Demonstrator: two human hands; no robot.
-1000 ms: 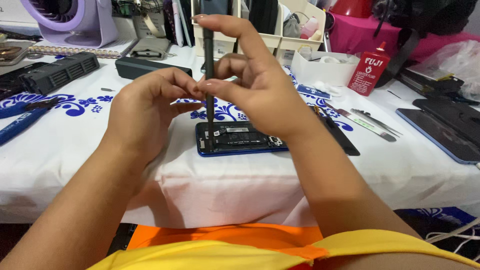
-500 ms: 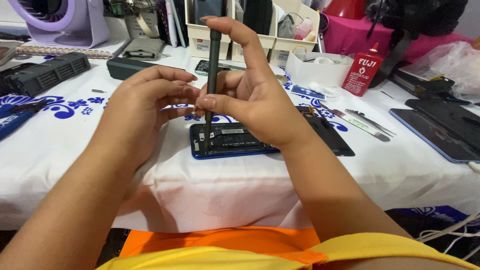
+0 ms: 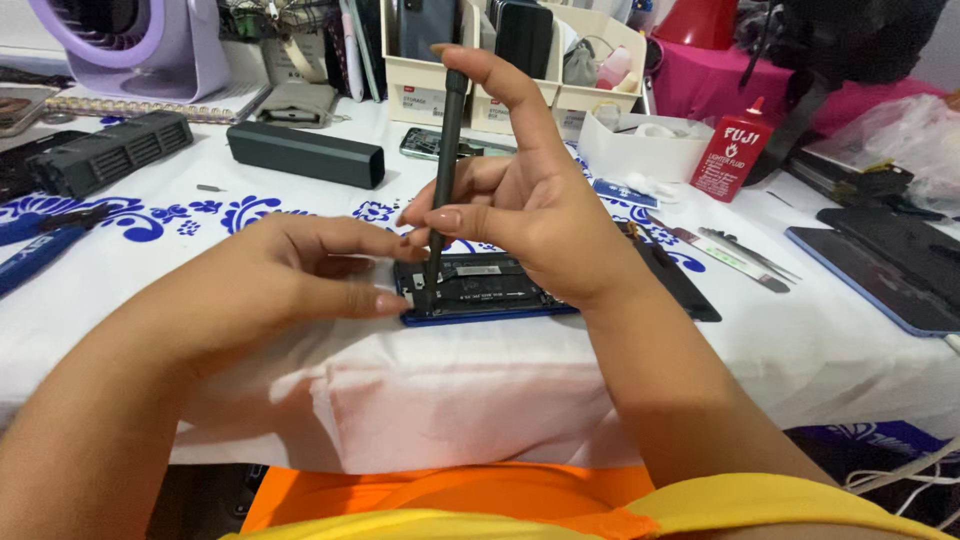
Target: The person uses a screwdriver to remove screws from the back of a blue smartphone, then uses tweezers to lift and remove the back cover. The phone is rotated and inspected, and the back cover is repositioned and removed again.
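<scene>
An opened blue phone [image 3: 490,292] lies with its insides up near the front edge of the white cloth-covered table [image 3: 800,350]. My right hand [image 3: 520,200] holds a thin black screwdriver [image 3: 445,160] upright, forefinger on its top end, tip down on the phone's left end. My left hand [image 3: 290,285] rests beside it, thumb and fingers pinching at the phone's left edge next to the tip. The phone's middle is partly hidden behind my right hand.
A black rectangular bar [image 3: 305,153] and a black ribbed block [image 3: 110,152] lie at back left. A cream organiser box [image 3: 500,60], a red bottle [image 3: 732,150], tweezers [image 3: 745,255] and a dark tablet [image 3: 890,265] are to the right. A lilac fan [image 3: 135,45] stands far left.
The screwdriver tip has come down onto the phone's left end, and my left fingers have shifted to the phone's edge. The view has tilted slightly.
</scene>
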